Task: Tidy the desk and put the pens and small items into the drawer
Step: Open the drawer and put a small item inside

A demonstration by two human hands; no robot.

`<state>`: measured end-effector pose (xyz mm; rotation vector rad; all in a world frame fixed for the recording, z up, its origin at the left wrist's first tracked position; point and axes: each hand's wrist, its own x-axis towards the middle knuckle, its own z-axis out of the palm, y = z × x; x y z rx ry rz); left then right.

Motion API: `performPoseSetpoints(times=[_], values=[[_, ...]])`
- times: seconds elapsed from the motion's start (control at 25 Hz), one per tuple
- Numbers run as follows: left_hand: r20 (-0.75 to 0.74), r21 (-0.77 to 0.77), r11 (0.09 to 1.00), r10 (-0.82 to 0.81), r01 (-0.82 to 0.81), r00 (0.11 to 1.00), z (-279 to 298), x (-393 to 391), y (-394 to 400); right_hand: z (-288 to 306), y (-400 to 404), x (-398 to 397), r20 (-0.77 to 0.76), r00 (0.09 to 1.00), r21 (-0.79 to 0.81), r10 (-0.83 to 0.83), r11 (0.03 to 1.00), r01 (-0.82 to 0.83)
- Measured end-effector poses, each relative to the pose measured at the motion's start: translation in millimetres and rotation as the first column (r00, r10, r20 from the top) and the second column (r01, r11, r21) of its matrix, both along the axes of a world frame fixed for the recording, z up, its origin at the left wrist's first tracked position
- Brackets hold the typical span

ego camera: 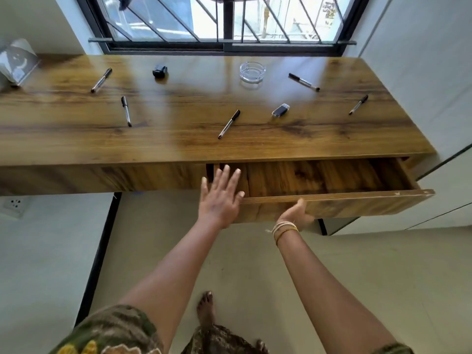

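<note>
Several black-capped pens lie scattered on the wooden desk [178, 146], among them one at the left [126, 111], one in the middle [229, 123] and one at the right [358, 104]. A small black item [160, 71] sits near the back, and a dark stick-shaped item [280, 110] lies right of centre. The drawer [357, 203] under the desk's right half is pulled out, and the part of its inside that shows looks bare. My left hand [219, 198] hovers with spread fingers over the drawer's left end. My right hand [296, 213] grips the drawer front from below, its fingers hidden.
A glass ashtray [252, 71] stands at the back of the desk. A clear stand with paper [18, 62] occupies the far left corner. Behind the desk is a barred window, with white cabinet doors [434, 98] to the right. A wall socket [14, 204] sits low on the left.
</note>
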<state>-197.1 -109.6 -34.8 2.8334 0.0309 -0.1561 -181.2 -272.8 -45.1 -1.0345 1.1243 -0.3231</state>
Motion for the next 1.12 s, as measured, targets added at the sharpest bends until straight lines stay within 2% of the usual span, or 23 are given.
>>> performPoseSetpoints(times=[0.04, 0.08, 0.12, 0.16, 0.2, 0.24, 0.28, 0.32, 0.36, 0.6, 1.12], values=[[-0.013, 0.017, 0.998, -0.054, 0.054, 0.998, -5, -9, -16, 8, -8, -2, 0.052, 0.991, -0.314, 0.123, 0.944, -0.101], [-0.026, 0.047, 0.996, -0.074, 0.075, 0.997, -10, -17, -28, 12, -17, -4, 0.051, 0.946, -0.614, 0.320, 0.757, -0.223], [-0.027, 0.075, 0.995, -0.062, 0.064, 0.998, -14, -23, -35, 10, -27, -6, -0.027, 0.858, -0.821, 0.514, 0.477, -0.312], [-0.020, 0.094, 0.995, -0.036, 0.038, 0.999, -16, -26, -38, 7, -36, -5, -0.184, 0.741, -0.910, 0.646, 0.174, -0.377], [-0.015, 0.106, 0.994, -0.017, 0.018, 1.000, -16, -27, -40, 2, -43, -5, -0.394, 0.617, -0.894, 0.681, -0.128, -0.430], [-0.019, 0.111, 0.994, -0.010, 0.012, 1.000, -15, -29, -40, -3, -48, -6, -0.591, 0.510, -0.802, 0.625, -0.383, -0.458], [-0.019, 0.113, 0.994, -0.009, 0.011, 1.000, -14, -33, -41, -9, -52, -9, -0.726, 0.434, -0.688, 0.534, -0.559, -0.463], [-0.020, 0.114, 0.993, -0.007, 0.009, 1.000, -13, -37, -42, -14, -55, -15, -0.794, 0.391, -0.607, 0.466, -0.651, -0.456], [-0.022, 0.115, 0.993, -0.001, 0.004, 1.000, -12, -42, -44, -18, -57, -21, -0.814, 0.380, -0.577, 0.439, -0.682, -0.450], [-0.064, 0.155, 0.988, 0.018, -0.008, 0.998, -12, -97, -63, -30, -74, -74, -0.765, 0.434, -0.634, 0.475, -0.674, -0.380], [-0.087, 0.197, 0.980, 0.002, 0.016, 0.996, -19, -204, -89, -37, -95, -181, -0.746, 0.456, -0.658, 0.485, -0.643, -0.392]])
